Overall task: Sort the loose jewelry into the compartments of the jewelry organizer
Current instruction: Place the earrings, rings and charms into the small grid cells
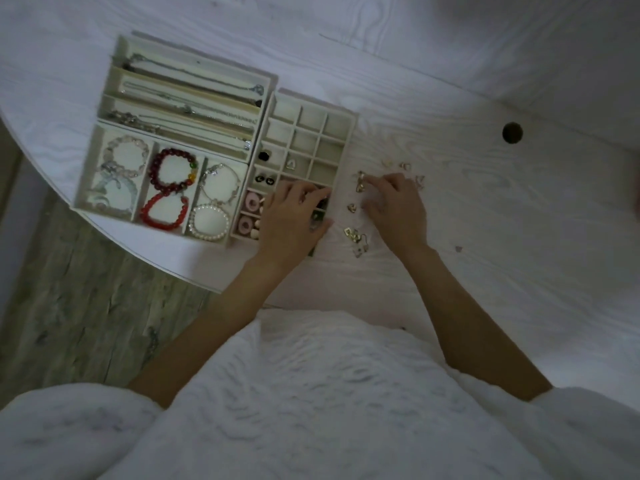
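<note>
- Right hand (pixel 394 206) pinches a gold earring (pixel 361 181) on the table (pixel 485 202); lift gently.
- Left hand (pixel 294 216) lies curled over the organizer (pixel 343 157); its hold I cannot tell.
- Choose an empty cell.

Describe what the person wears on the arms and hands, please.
Both forearms are bare. White, fluffy, textured sleeves are pushed up near the elbows, and the same fabric covers the body. The left hand and right hand wear no gloves; no ring, watch or bracelet shows clearly on the fingers or wrists in this dim picture.
</note>
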Available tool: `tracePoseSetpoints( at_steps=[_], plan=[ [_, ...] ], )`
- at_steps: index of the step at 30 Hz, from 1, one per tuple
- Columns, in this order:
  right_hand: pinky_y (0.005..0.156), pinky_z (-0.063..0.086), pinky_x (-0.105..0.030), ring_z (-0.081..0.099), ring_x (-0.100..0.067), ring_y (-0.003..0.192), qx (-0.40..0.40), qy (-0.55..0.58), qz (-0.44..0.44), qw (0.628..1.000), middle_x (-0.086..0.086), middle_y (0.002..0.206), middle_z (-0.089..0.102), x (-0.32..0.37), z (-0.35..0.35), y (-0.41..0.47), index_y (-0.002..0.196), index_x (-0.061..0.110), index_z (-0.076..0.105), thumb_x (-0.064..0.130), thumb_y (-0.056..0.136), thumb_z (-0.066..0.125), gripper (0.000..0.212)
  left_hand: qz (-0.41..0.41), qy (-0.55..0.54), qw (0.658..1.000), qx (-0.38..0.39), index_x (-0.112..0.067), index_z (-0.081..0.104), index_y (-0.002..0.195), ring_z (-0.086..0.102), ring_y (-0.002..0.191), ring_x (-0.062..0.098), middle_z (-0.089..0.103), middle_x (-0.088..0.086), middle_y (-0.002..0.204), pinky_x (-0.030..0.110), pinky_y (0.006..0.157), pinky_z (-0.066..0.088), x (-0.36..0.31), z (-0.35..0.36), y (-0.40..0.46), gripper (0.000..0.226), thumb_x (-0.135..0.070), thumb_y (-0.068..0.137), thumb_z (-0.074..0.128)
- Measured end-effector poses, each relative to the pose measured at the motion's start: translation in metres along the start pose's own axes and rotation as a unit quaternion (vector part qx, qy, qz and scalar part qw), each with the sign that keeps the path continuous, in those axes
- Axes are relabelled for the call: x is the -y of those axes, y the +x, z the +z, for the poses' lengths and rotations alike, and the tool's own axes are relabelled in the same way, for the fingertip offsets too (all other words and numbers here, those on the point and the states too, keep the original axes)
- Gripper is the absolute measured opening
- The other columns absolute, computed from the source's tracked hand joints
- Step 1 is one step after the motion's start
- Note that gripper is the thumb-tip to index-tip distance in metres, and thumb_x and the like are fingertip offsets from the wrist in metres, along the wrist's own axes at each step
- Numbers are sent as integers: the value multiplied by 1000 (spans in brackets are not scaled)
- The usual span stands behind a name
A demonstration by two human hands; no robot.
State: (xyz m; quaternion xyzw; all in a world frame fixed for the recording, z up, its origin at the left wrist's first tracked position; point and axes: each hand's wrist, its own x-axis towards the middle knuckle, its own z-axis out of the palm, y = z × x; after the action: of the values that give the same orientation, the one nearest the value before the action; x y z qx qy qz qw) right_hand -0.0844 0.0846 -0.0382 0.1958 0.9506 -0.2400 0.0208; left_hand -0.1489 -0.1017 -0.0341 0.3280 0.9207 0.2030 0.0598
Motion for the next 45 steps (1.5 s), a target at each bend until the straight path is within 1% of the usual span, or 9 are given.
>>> tracePoseSetpoints(
  at_steps=[6,10,15,20,24,30,35,40,45],
  plan=[
    [72,48,-35,52,-29,99,-40,20,13,999,-14,108,57,-19,-1,-10,111,9,66,10,89,59,24,-13,-8,1000,15,-15,67,113,54,103,35,65,7,106,45,86,44,-2,0,4,39,-26,76,74],
    [74,39,-25,52,-28,92,-78,22,-24,996,-12,101,58,-35,-11,-31,105,8,67,10,85,64,20,-14,-10,1000,5,-14,68,113,54,102,35,64,7,106,45,88,45,-4,5,2,36,-26,78,72],
    [78,45,-33,51,-29,93,3,-14,-115,993,-12,106,57,-30,1,-55,107,15,68,16,75,75,33,-9,10,1000,-13,-16,68,115,54,96,35,64,8,103,43,79,46,-3,10,0,37,-32,83,62],
    [56,40,-27,54,-27,83,-61,2,-55,997,-9,94,61,-30,8,-62,87,11,68,13,76,73,12,-10,27,999,-28,-17,67,117,55,93,37,65,9,102,41,73,45,-4,14,-4,39,-35,85,54],
    [59,34,-24,54,-24,81,-72,5,-27,997,-6,87,61,-36,8,-63,85,11,67,18,79,72,11,-16,27,999,-29,-17,66,119,54,96,38,65,9,103,44,79,45,-5,17,-6,41,-36,87,50],
    [69,44,-30,56,-23,90,-29,43,-24,998,-8,99,62,-52,-4,-67,97,7,69,9,84,63,15,-24,35,999,-21,-18,65,121,53,100,40,65,11,106,47,88,43,-5,18,-7,42,-37,88,47],
    [72,42,-19,55,-10,76,-92,123,27,988,-6,99,62,-68,-29,-37,97,8,70,10,88,58,15,-34,53,998,-16,-20,63,124,53,104,40,64,10,106,47,94,39,-7,23,-9,41,-34,90,46],
    [75,46,-30,61,-25,94,-53,22,95,994,-10,106,65,-66,-40,28,111,7,63,29,92,55,30,-45,62,997,-26,-19,64,123,53,99,42,66,11,107,47,85,42,-12,23,-9,35,-24,88,56],
    [75,49,-29,63,-22,92,-3,-39,75,996,-8,102,69,-56,-31,43,101,10,69,10,90,60,14,-56,60,996,-23,-19,64,123,52,100,41,66,9,107,47,86,42,-15,21,-10,35,-23,88,57]
  ],
)
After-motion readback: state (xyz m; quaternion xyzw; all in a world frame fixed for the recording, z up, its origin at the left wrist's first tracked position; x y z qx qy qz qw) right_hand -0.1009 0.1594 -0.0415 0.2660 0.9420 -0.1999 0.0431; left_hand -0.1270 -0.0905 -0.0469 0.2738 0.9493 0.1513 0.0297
